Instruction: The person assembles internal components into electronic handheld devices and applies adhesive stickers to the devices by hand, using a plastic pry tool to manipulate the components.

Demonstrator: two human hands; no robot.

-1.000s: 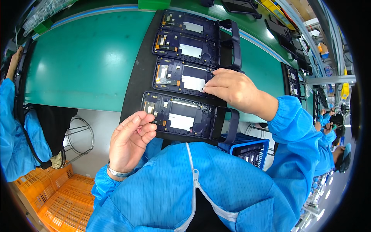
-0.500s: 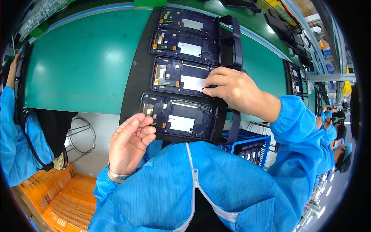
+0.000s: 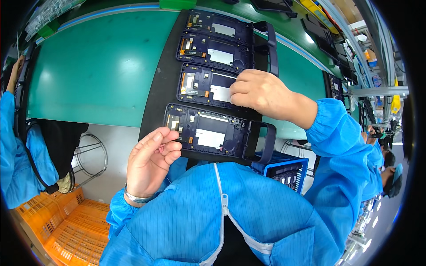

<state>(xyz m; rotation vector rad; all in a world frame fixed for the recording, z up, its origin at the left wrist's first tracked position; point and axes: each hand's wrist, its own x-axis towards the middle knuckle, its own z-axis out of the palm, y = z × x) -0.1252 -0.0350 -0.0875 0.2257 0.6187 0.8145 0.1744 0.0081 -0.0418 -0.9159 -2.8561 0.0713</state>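
Several dark device housings with handles lie in a column on a black mat (image 3: 155, 84). My right hand (image 3: 259, 91) reaches over the second-nearest housing (image 3: 199, 98), its fingertips pinched together at the right end of a white panel; what they hold, if anything, is hidden. My left hand (image 3: 153, 159) is raised beside the left end of the nearest housing (image 3: 235, 133), thumb and index finger pressed together. Whatever is in that pinch is too small to make out. Ribbon cables, gold-coloured screw posts and a white panel (image 3: 210, 138) show inside the nearest housing.
Farther up the mat lie two more housings, one of them the third housing (image 3: 242, 60). A green work surface (image 3: 97, 71) extends to both sides. Below right stands a blue crate (image 3: 298, 175); orange crates (image 3: 80, 224) and a stool (image 3: 95, 153) are at left. A co-worker's sleeve (image 3: 9, 133) shows far left.
My right hand has shifted slightly left and up along the second-nearest housing. My left hand keeps its pinch almost in place. The whole view has tilted a little.
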